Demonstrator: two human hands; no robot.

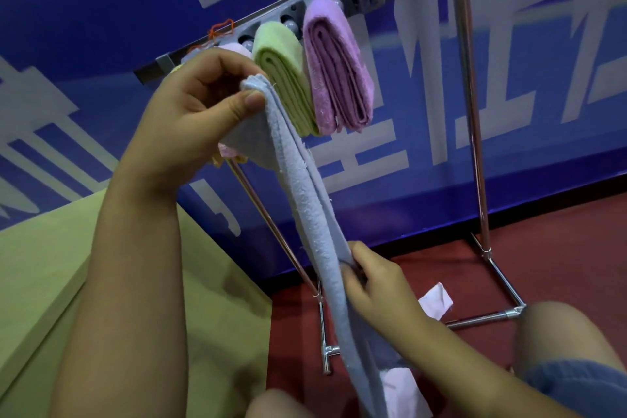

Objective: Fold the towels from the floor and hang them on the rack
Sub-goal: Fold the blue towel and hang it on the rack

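A long pale blue towel (312, 214) hangs folded lengthwise in front of me. My left hand (200, 105) pinches its top end just below the rack's bar. My right hand (373, 278) grips the towel lower down, near its middle. The metal rack (470, 112) stands ahead, with a grey clip strip along its top. A folded green towel (285, 78) and a folded purple towel (339, 68) hang from the strip side by side. A pink towel (234, 48) hangs partly hidden behind my left hand. Another pale pink towel (436, 300) lies on the red floor behind my right hand.
A yellow-green block (51, 282) fills the lower left. A blue wall with large white characters (339, 163) stands close behind the rack. The rack's base bars (481, 319) lie on the red floor. My knees (556, 332) show at the bottom right.
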